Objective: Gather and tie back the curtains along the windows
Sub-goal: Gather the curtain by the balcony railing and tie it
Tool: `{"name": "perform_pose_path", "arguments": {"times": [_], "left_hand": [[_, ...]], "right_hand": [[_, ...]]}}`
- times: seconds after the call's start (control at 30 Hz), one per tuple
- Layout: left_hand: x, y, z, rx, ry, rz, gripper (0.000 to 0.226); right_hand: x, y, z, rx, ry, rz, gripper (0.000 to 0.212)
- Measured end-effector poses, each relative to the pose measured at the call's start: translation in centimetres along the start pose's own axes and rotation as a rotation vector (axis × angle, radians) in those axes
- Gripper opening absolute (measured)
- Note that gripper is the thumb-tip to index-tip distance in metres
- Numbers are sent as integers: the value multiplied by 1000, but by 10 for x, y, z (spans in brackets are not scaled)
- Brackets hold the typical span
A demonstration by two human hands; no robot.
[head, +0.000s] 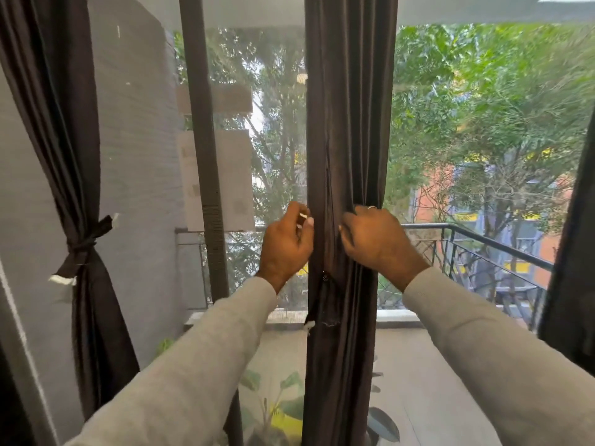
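Observation:
A dark brown curtain (349, 123) hangs gathered in a narrow column at the middle of the window. My left hand (286, 243) is at its left edge, fingers curled, pinching something small and white against the fabric. My right hand (373, 239) grips the folds on its right side at the same height. A dark tie strip with a white end (322, 304) dangles from the curtain just below my hands. At the left, another dark curtain (64, 140) is bound by a knotted tie-back (85, 246). A third dark curtain (573, 252) shows at the right edge.
A dark window post (203, 156) stands left of the middle curtain. Behind the mesh screen are a balcony with a black railing (483, 243), a tiled floor and potted plants (280, 410). A grey wall (138, 156) fills the left. Trees and buildings lie beyond.

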State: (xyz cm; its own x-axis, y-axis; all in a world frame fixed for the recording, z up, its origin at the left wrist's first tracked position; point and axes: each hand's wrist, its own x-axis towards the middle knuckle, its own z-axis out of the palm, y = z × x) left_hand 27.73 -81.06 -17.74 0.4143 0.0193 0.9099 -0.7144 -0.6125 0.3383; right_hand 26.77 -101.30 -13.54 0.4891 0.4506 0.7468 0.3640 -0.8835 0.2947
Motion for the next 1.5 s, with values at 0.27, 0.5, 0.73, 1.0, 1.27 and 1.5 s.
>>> {"name": "perform_pose_path", "arguments": {"times": [0.27,0.5,0.73,1.0,1.27,1.5], "left_hand": [[62,25,3,122,12,159,12],[96,74,7,424,9,377,67],[124,92,25,483,-95,39,45],[118,55,7,-60,-45,77,33],[56,37,8,-95,92,60,52],[12,5,15,126,-20,174,14]], "right_hand": [[-30,-11,25,1,30,-20,21],[-51,-25,51,-8,-52,-47,23],[-64,-27,48,177,-227,-190,29],[-51,-3,18,737,393,169,36],[-21,-7,33,833,545,281,28],[-41,-1,63,643,380,197,27]]}}
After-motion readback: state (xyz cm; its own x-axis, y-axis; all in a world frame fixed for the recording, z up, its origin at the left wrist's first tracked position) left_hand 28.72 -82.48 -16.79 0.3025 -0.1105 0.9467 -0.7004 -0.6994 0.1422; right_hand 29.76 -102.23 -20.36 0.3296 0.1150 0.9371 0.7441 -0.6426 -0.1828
